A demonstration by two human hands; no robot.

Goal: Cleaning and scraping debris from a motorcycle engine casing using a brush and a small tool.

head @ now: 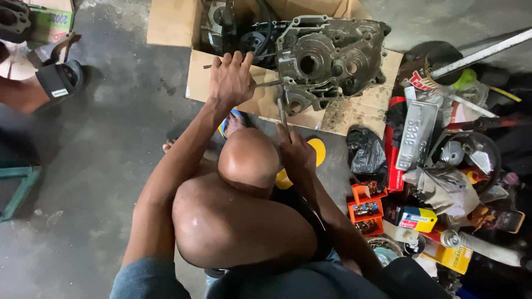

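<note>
A greasy grey engine crankcase (332, 58) lies on flattened cardboard (354, 111) on the concrete floor. My left hand (230, 80) grips one end of a metal bar that runs right toward the case's lower left corner. Below the case, my right hand (295, 152) is closed on the handle of a thin metal tool (281, 113) that points up at the same corner. My bare knee hides my right wrist and part of the floor.
An open cardboard box (177, 22) with dark engine parts sits behind the case. At right lie a black plastic bag (366, 155), orange parts trays (366, 207), small boxes, rags and metal pieces. Another person's sandalled foot (58, 80) is at upper left.
</note>
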